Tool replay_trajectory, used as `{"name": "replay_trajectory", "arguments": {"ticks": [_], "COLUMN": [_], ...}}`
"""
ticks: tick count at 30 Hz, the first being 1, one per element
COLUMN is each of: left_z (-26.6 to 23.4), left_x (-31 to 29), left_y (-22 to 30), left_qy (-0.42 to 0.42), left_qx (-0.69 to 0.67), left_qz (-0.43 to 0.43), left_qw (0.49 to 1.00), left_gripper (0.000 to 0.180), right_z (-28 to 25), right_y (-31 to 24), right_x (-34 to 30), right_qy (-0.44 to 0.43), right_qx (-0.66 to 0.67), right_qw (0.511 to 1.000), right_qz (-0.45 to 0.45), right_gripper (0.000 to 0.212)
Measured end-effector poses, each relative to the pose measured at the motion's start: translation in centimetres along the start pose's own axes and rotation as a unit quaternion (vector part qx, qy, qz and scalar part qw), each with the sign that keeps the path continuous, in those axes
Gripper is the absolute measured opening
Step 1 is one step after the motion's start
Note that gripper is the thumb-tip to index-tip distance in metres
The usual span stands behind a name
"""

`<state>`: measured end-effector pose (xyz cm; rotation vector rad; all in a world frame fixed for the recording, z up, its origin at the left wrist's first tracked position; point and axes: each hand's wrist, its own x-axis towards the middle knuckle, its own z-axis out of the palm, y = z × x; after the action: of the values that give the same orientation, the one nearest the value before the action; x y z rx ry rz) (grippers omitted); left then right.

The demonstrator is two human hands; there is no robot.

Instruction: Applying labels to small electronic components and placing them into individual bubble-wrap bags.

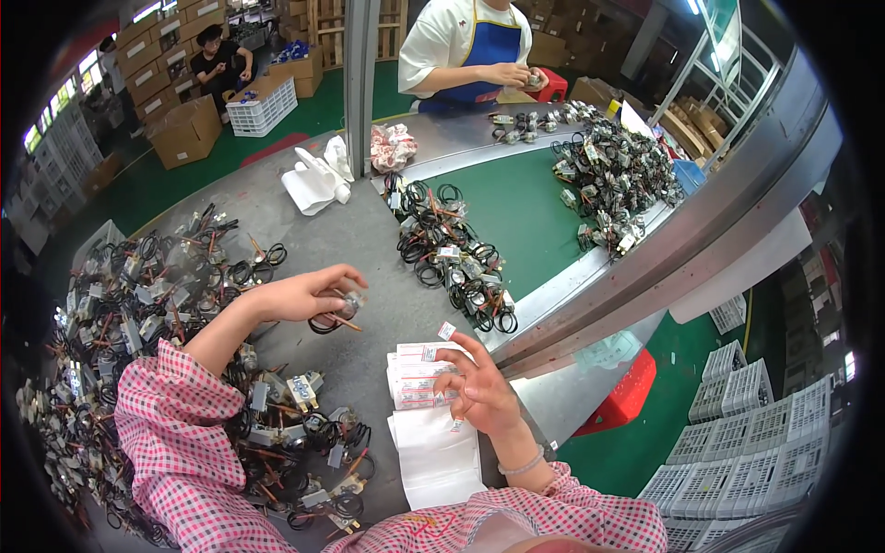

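My left hand (309, 297) is closed around a small metal-cased part (351, 302) with a coiled black lead and a copper-coloured stem, held above the grey table. My right hand (484, 394) hovers over a sheet of small printed labels (417, 378), fingers spread. Small white labels cling to its fingers, one of them at a raised fingertip (447, 330). Below the printed rows lies blank white backing paper (438, 452). A large heap of similar wired parts (138, 295) spreads around my left arm, and some (309, 392) lie nearer my body.
A row of wired parts (452, 263) lines the green conveyor belt (516, 194), with a bigger pile (618, 180) across it. A metal post (359, 83) and slanted beam (664, 267) border the table. Opposite, a person in a blue apron (493, 55) handles a part. White cloth (318, 180) lies beyond.
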<state>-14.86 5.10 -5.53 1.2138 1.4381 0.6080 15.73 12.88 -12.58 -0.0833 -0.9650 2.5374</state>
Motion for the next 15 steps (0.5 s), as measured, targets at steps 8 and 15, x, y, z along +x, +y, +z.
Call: {"name": "replay_trajectory", "arguments": {"ticks": [8,15], "left_z": [1.0,8.9], "left_x": [-3.4,-5.4], "left_y": [5.8,7.9], "left_qy": [0.069,0.079], "left_qx": [-0.361,-0.244], "left_qz": [0.136,0.267], "left_qw": [0.920,0.929], "left_gripper": [0.041,0.069], "right_z": [3.9,11.0], "right_y": [-1.6,-6.7], "right_x": [-0.3,0.9], "right_qy": [0.037,0.066], "right_qx": [-0.171,-0.335], "right_qw": [0.979,0.895], "right_qz": [-0.106,-0.289], "right_gripper": [0.092,0.087]}}
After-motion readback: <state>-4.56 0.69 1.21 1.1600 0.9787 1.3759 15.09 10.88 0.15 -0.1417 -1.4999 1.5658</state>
